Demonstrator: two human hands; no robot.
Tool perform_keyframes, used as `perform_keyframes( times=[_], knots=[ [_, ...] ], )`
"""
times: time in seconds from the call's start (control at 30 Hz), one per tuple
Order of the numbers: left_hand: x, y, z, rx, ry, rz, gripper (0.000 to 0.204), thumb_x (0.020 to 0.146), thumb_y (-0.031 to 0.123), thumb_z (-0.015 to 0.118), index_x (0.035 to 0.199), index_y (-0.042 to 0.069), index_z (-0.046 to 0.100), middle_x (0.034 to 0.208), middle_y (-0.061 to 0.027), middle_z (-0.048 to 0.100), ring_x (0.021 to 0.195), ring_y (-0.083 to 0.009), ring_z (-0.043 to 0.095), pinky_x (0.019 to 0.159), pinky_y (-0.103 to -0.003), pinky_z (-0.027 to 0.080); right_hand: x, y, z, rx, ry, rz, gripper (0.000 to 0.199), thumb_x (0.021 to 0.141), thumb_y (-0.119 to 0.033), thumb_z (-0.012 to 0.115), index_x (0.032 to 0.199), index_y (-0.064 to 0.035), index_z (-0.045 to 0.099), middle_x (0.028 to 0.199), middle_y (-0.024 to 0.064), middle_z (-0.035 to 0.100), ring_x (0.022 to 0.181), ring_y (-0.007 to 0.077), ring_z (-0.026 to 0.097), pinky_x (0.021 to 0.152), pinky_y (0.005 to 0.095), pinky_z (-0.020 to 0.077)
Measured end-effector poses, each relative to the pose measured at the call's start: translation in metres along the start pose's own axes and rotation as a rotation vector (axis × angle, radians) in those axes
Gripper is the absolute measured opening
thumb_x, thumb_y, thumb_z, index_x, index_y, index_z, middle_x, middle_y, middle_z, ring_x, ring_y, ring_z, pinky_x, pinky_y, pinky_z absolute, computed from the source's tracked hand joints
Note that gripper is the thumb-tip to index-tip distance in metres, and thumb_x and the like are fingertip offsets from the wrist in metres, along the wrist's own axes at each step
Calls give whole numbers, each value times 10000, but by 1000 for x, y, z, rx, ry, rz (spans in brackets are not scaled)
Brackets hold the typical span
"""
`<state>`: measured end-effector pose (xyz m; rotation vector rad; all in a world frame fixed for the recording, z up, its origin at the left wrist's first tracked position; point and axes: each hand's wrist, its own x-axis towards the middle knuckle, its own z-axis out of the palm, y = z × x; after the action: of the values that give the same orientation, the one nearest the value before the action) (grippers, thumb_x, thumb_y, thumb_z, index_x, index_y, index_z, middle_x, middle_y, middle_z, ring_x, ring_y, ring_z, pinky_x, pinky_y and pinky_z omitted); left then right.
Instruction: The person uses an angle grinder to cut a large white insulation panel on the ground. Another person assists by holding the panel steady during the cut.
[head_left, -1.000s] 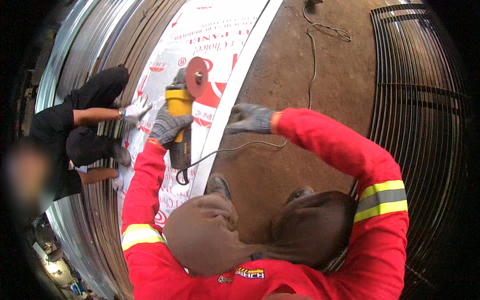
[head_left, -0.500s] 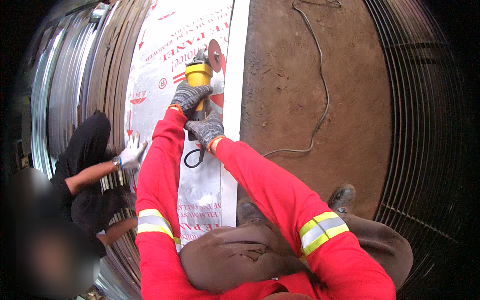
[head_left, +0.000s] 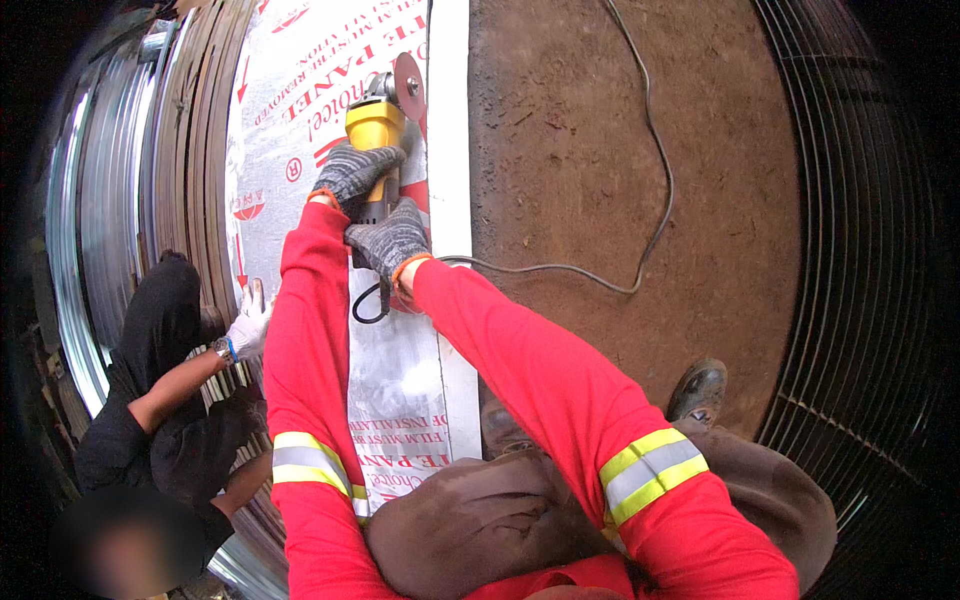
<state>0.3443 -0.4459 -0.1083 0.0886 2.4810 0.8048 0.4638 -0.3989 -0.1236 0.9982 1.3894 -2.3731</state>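
My left hand (head_left: 360, 172), in a grey knit glove with an orange cuff, is closed around the yellow body of an angle grinder (head_left: 375, 127). Behind it, my right hand (head_left: 391, 240), gloved alike, grips the grinder's dark rear end. A thin reddish disc (head_left: 408, 88) stands on edge at the tool's far right side, above a film-covered panel (head_left: 290, 130) with red print. The disc is close to the seam beside the panel's white edge strip (head_left: 452, 200). Whether the disc touches the panel, I cannot tell.
At the left a co-worker crouches, one white-gloved hand (head_left: 250, 318) on the panel's left edge. Stacked metal lengths (head_left: 120, 170) lie beyond. A grey cable (head_left: 664, 180) crosses the brown floor (head_left: 560, 150) at the right. Dark bars (head_left: 850, 230) line the far right.
The picture has shifted, with panel and grinder sitting farther left and slightly higher. The disc shows more of its face, and the cable's near stretch lies differently. Both hands keep their grip.
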Motion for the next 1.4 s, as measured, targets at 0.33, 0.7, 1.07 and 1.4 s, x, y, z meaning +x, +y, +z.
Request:
perform_keyframes(
  times=[0.33,0.7,1.07,1.4],
  knots=[
    [3,1,4,31,-8,-15,386,744,314,759,986,29,662,817,-73,675,681,-183,640,620,-343,523,13,12,2,-110,83,-23,727,574,-239,854,1149,42,510,1050,208,637,946,299,662,817,380,555],
    [10,2,7,56,-15,-20,393,740,314,763,987,26,662,817,-75,675,680,-185,642,622,-345,524,12,3,-7,-105,30,32,783,550,-295,876,1155,43,511,1083,224,640,962,303,676,801,378,573],
    [14,3,8,74,-18,-22,399,736,313,768,988,23,662,818,-77,676,679,-188,644,623,-347,525,23,10,-1,-187,89,22,803,546,-319,873,1170,34,510,1077,224,644,965,297,675,816,372,566],
    [16,1,10,84,-24,-25,404,732,313,771,989,21,662,818,-80,676,678,-190,646,624,-348,527,19,5,-6,-102,28,40,852,562,-300,862,1231,44,462,1127,233,628,1043,322,649,885,374,537]
  ],
)
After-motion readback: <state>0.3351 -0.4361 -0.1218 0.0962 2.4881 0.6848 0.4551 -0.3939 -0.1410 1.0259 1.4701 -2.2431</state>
